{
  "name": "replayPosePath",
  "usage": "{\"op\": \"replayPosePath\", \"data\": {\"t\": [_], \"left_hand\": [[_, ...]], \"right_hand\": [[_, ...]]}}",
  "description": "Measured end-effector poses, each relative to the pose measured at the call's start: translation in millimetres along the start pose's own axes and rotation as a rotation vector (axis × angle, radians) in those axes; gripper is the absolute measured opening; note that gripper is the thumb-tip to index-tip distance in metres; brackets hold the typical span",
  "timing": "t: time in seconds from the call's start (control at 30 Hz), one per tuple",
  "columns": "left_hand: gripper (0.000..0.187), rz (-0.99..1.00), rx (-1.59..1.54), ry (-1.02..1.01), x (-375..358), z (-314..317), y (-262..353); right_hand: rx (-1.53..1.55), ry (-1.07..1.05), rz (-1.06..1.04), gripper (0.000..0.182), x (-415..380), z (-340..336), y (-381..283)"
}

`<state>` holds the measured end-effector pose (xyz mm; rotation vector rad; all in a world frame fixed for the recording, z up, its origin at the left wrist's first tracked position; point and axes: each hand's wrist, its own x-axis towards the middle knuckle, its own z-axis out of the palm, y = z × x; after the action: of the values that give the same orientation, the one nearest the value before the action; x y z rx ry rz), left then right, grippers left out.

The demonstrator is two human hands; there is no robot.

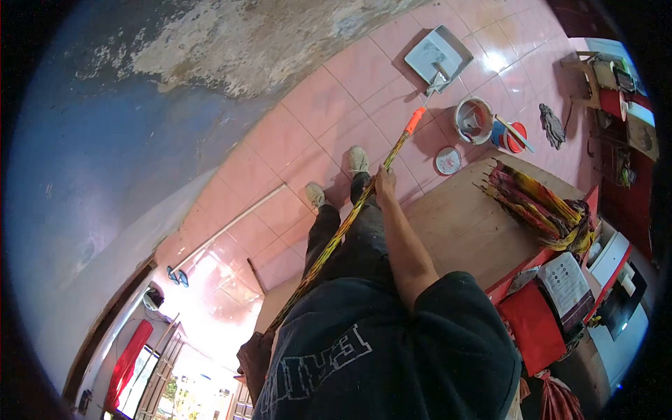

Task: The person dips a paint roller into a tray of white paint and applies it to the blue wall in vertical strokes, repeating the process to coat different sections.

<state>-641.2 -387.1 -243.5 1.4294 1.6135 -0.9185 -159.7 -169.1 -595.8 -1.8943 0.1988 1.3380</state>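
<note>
A long yellow-and-black patterned pole [329, 253] runs diagonally across my body, with an orange tip [415, 120] at its far end. My right hand [384, 183] is wrapped round it in its upper part. Lower down, by my left side, my left hand [257, 355] is closed round the pole's near end. Beyond the orange tip, a roller frame [439, 78] rests at the edge of a light grey paint tray [435, 56] on the floor.
Right of the tray stand a whitish bucket [473, 120] and a red-and-blue tub [513, 136]; a round lid [448, 161] lies nearby. A wooden board [483, 224] bears bundled cloth [542, 203]. A pale pole [231, 225] lies left, near the peeling wall [161, 133].
</note>
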Motion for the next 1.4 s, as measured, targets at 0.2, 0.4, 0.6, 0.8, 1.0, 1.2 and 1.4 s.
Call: {"op": "replayPosePath", "data": {"t": [0.2, 0.4, 0.6, 0.8, 1.0, 1.2, 1.4], "left_hand": [[0.073, 0.039, 0.028, -0.002, 57, -31, 55], [0.072, 0.076, 0.023, 0.025, 69, -32, 83], [0.071, 0.129, 0.021, 0.055, 69, -33, 79], [0.070, 0.169, 0.030, 0.087, 20, -10, 26], [0.069, 0.183, 0.037, 0.095, 9, -2, 22], [0.069, 0.215, 0.039, 0.098, 52, -17, 73], [0.068, 0.264, 0.018, 0.150, 53, -17, 72]], "right_hand": [[-0.007, 0.008, -0.015, 0.026, 40, -5, -12], [-0.005, 0.073, -0.015, 0.024, 51, -7, -53], [0.044, 0.032, -0.064, 0.023, 34, -13, -79], [-0.212, 0.003, -0.180, 0.025, 56, -13, 31], [-0.181, 0.027, -0.107, 0.026, 49, -7, 52], [-0.136, 0.072, -0.128, 0.029, 82, -11, -20], [0.049, 0.102, -0.060, 0.025, 34, -6, -78]]}}
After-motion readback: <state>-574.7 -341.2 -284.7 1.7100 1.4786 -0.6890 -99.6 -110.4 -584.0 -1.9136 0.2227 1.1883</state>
